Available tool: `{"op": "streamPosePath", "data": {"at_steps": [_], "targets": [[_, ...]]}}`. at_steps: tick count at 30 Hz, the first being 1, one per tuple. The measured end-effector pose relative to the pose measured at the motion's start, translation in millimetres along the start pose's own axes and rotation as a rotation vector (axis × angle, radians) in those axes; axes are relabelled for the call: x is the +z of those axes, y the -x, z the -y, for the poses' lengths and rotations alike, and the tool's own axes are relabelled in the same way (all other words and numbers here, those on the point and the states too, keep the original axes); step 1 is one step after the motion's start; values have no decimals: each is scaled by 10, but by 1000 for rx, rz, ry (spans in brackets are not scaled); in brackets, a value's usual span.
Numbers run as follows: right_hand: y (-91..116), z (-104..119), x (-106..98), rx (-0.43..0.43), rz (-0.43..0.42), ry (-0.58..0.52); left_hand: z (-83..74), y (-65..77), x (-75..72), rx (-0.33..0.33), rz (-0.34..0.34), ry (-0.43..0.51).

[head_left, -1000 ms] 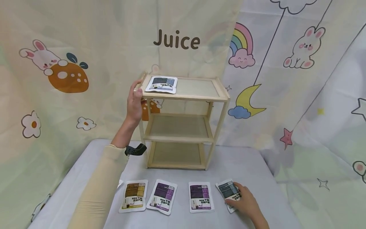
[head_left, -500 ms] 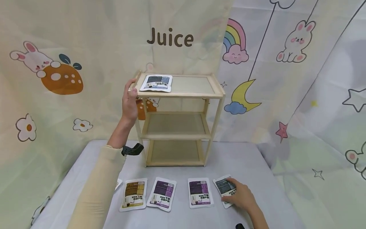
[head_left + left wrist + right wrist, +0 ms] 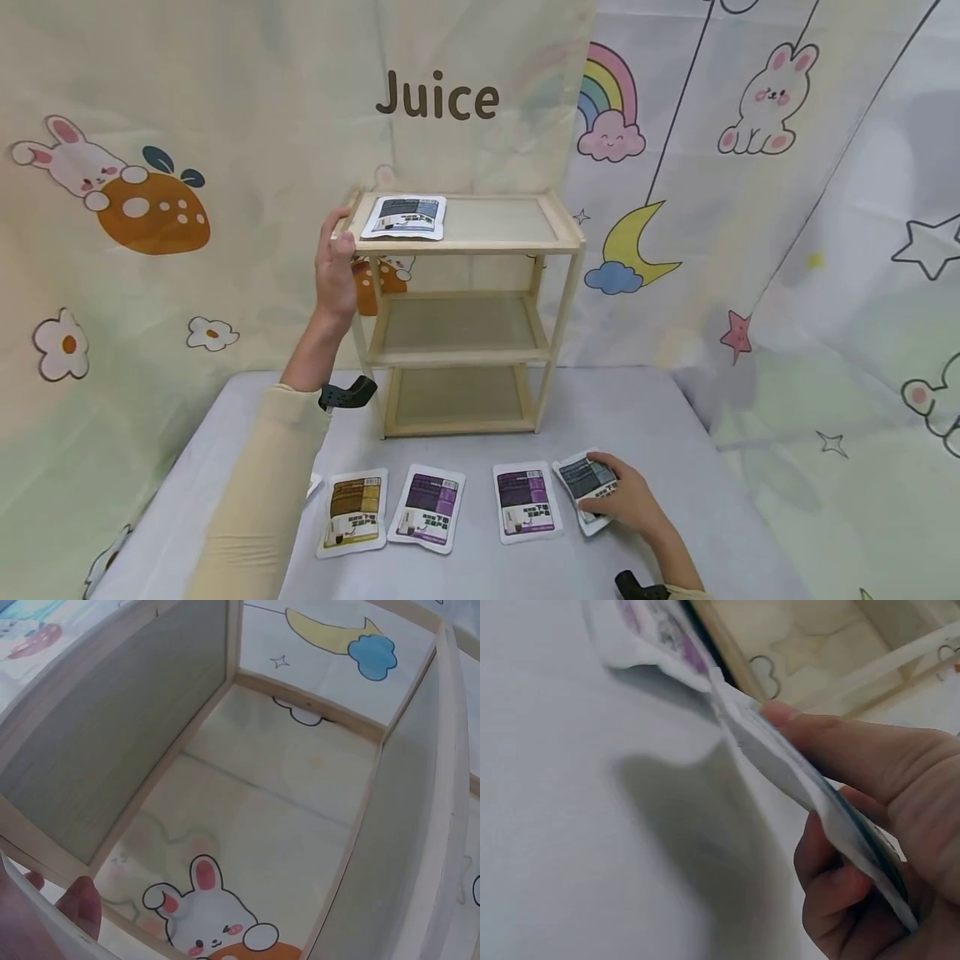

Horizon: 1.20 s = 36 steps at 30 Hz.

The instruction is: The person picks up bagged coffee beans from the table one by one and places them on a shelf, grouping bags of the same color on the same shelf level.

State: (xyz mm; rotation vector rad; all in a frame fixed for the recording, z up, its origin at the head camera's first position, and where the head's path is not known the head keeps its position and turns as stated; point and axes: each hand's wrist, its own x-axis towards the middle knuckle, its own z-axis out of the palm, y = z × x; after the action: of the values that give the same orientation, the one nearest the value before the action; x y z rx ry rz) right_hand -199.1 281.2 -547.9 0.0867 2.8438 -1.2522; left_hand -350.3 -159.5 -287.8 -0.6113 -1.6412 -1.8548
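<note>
Pinching a grey-blue-labelled pouch [image 3: 583, 480], the right hand [image 3: 628, 502] holds it tilted over the white tablecloth [image 3: 622, 400], beside a purple-labelled pouch [image 3: 527, 502]; the left hand [image 3: 335, 282], arm [image 3: 258, 492] stretched upward, grips the wooden three-tier rack [image 3: 480, 247] by its top-left edge.

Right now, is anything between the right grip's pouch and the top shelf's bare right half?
Nothing visible stands between the pouch in the right grip and the top shelf there; the left grip and another pouch are at its left end.
</note>
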Motion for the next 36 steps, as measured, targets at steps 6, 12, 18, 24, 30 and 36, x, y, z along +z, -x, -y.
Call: {"op": "streamPosePath", "data": {"at_steps": [6, 12, 18, 24, 30, 36], "targets": [[34, 214, -300, -32, -43, -127, 10, -8, 31, 5, -6, -21], [111, 685, -677, -111, -55, -253, 11, 3, 7, -2, -18, -39], [157, 1220, -1087, -140, -133, -255, 12, -10, 15, -3, -23, -18], [183, 1562, -1409, -207, -181, -302, 17, 65, -21, -13, -18, -33], [189, 2024, -1751, -241, -289, -241, -1, 115, -75, -13, -13, -56], [86, 2511, -2052, -268, -356, -221, -18, 26, -11, -10, 17, -40]]}}
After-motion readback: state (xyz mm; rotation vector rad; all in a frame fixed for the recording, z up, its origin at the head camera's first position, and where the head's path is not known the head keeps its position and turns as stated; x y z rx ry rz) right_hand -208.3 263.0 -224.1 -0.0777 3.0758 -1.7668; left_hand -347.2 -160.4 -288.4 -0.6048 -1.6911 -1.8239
